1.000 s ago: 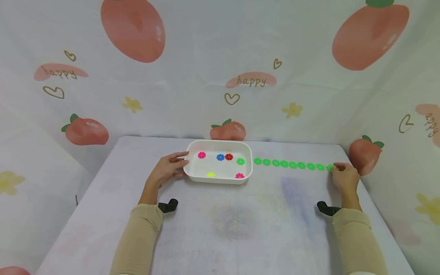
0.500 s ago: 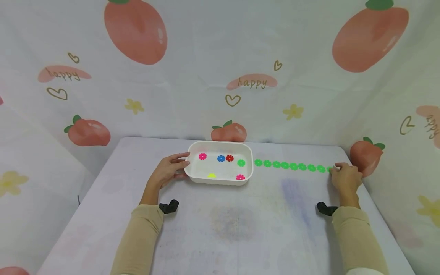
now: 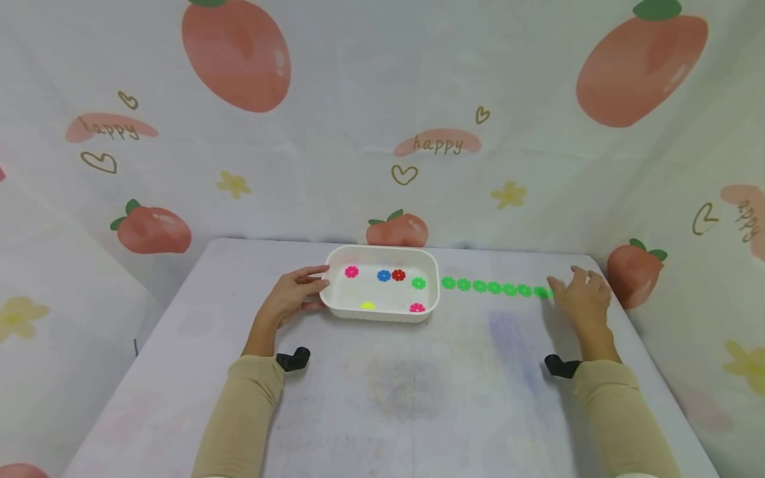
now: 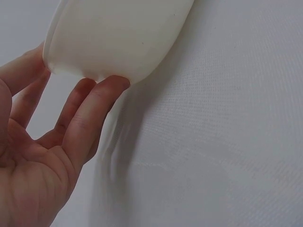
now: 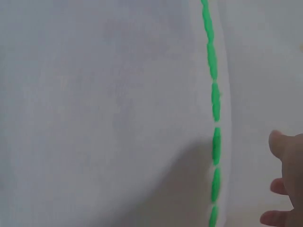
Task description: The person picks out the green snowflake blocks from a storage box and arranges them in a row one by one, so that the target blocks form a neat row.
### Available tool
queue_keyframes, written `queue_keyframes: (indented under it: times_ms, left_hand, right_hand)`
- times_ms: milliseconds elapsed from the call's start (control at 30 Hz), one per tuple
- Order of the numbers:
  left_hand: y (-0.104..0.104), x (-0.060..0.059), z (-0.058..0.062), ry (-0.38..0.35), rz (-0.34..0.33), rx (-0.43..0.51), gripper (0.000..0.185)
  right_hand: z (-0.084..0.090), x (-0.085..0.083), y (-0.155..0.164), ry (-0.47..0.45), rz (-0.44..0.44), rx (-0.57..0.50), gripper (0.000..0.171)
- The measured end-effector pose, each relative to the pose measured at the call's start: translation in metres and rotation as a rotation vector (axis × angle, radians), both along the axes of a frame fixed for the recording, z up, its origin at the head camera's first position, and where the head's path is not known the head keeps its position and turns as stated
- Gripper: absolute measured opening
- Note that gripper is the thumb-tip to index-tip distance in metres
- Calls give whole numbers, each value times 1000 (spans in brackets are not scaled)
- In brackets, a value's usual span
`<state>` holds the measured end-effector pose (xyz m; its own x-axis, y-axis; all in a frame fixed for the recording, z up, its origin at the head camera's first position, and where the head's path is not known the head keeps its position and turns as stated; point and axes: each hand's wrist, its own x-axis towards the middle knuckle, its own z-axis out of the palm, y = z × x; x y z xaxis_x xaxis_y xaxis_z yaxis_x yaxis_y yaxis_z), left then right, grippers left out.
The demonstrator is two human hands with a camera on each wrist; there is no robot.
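My left hand (image 3: 289, 295) holds a white plastic tray (image 3: 382, 315) by its left end. In the left wrist view, bent fingers (image 4: 97, 111) touch the tray's outer wall (image 4: 113, 38) and others reach its rim. Green flower-shaped notched discs (image 3: 480, 286) form a long row on the table, running rightward from the tray. Over the right end of that row is my right hand (image 3: 582, 299), its fingers apart and no object visible in them; it hides the last discs. The right wrist view shows the row of green discs (image 5: 216, 146) beside fingertips of my right hand (image 5: 289, 175).
Inside the tray are a pink disc (image 3: 351, 272), a blue disc (image 3: 384, 275), a red disc (image 3: 398, 275), a green disc (image 3: 419, 283), a yellow disc (image 3: 367, 305) and another pink disc (image 3: 417, 307). A printed cloth (image 3: 335, 146) hangs behind the white table (image 3: 418, 411).
My right hand has left the disc at the row's far right end, shifted a little left and spread its fingers. My left hand and the tray stay in place.
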<state>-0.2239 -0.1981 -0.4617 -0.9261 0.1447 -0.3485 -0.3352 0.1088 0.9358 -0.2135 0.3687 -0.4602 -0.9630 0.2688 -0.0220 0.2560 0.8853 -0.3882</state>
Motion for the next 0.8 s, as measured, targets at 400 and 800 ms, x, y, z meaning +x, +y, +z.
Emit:
queue_keyframes:
  times_ms: [400, 800]
  left_hand:
    - [-1, -1, -2, -2, 4, 6, 60]
    - [-2, -1, -3, -4, 4, 15, 59]
  right_hand:
    - [20, -3, -43, 42, 162, 89, 91]
    - [37, -2, -80, 86, 272, 99, 88]
